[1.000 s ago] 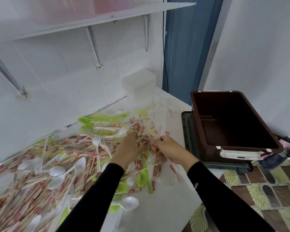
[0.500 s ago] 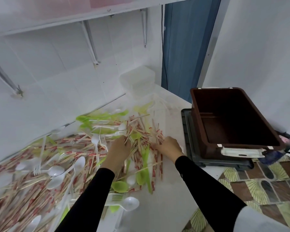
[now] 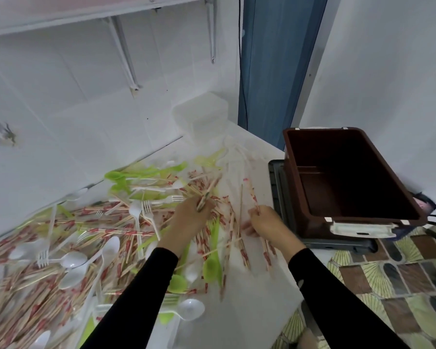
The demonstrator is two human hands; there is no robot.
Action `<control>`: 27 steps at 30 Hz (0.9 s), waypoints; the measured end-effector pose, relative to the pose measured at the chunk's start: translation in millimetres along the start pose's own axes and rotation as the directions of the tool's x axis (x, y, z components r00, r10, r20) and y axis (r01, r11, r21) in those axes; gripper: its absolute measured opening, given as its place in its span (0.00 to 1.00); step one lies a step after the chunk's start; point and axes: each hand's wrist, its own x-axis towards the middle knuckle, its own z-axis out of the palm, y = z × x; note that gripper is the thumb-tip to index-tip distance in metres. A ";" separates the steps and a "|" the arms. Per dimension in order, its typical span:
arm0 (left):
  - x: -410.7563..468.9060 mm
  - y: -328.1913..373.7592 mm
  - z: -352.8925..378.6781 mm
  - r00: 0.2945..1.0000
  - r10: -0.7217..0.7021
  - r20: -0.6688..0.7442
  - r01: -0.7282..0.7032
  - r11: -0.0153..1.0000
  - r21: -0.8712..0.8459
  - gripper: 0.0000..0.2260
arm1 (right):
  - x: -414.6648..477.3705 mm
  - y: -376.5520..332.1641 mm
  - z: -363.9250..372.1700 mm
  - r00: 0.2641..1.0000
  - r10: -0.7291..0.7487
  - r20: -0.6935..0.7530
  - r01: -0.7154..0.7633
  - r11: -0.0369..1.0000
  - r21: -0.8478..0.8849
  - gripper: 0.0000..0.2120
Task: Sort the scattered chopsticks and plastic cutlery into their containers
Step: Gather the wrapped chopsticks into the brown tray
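A big heap of wrapped chopsticks [image 3: 68,250] mixed with white spoons [image 3: 73,259], white forks [image 3: 147,210] and green spoons [image 3: 211,268] covers the white counter [image 3: 249,311]. My left hand [image 3: 189,220] grips a small bunch of chopsticks that sticks up and away from the fingers. My right hand [image 3: 264,222] pinches a few chopsticks near the counter's right edge, their ends pointing both away and back toward me. An empty brown bin [image 3: 350,177] stands just right of my right hand.
The brown bin sits on a dark grey tray [image 3: 279,197]. Clear plastic tubs [image 3: 201,117] are stacked at the far corner by the tiled wall. A shelf on brackets [image 3: 126,51] hangs overhead. Patterned floor [image 3: 400,285] lies below at the right.
Both hands have drawn back from the middle of the pile. The left hand has lifted a bunch of chopsticks and the right hand has shifted right toward the bin with a few sticks.
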 end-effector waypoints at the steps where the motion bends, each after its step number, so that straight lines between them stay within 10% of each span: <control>1: -1.2 2.6 7.3 0.999 0.010 0.039 -0.010 1.000 0.020 0.13 | -3.6 -4.9 -4.1 1.000 -0.018 -0.025 0.020 0.997 0.080 0.10; 11: -21.2 11.1 42.3 0.987 0.045 0.153 -0.069 0.986 0.154 0.11 | -4.5 -12.7 -15.3 0.998 0.062 -0.024 -0.052 0.953 0.298 0.07; 19: -28.9 -4.8 13.1 0.941 -0.039 0.336 -0.088 0.931 0.353 0.08 | -13.6 -49.5 -14.0 0.770 -0.402 -0.495 0.603 0.711 0.361 0.07; 23: -27.5 3.8 -12.0 0.996 0.051 0.075 -0.060 0.990 0.126 0.08 | -21.8 -49.0 -4.2 0.694 -0.497 -0.521 0.704 0.620 0.346 0.05; 27: -32.2 21.8 -46.1 0.931 0.137 -0.339 -0.213 0.957 -0.197 0.09 | -17.1 -14.2 15.3 0.802 -0.489 -0.343 0.583 0.767 0.267 0.07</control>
